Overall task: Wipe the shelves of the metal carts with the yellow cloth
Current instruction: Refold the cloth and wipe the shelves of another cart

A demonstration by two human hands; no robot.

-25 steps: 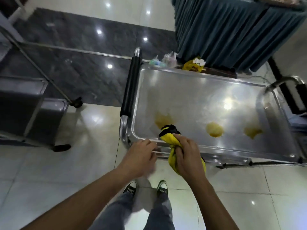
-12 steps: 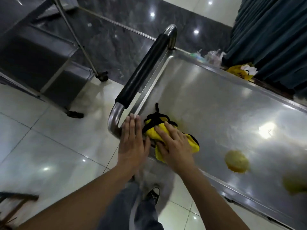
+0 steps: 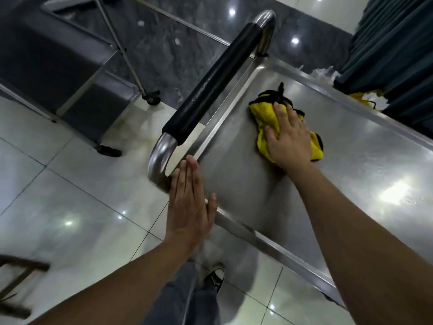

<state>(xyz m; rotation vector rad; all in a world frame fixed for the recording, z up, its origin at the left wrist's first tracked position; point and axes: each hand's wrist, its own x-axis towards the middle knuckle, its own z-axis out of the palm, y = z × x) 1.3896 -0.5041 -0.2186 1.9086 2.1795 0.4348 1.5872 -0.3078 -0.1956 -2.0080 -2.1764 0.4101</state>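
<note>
The metal cart's top shelf [image 3: 339, 174] fills the right half of the view, shiny and rimmed. A yellow cloth [image 3: 262, 118] with black edging lies bunched on it near the far left corner. My right hand [image 3: 289, 139] presses flat on the cloth with fingers straight and spread. My left hand [image 3: 189, 202] rests with straight fingers on the shelf's near left corner, beside the bent steel tube of the cart's black-padded handle [image 3: 210, 87].
A second dark metal cart [image 3: 58, 64] stands on the left, its wheels on the tiled floor. A teal skirted table [image 3: 396, 50] is at the far right, with plastic bags and a yellow item behind the shelf's far rim. My shoe [image 3: 214, 277] shows below.
My right hand has pushed the cloth away from the near left corner toward the far side of the shelf. My left hand stays at the corner. The view has shifted closer.
</note>
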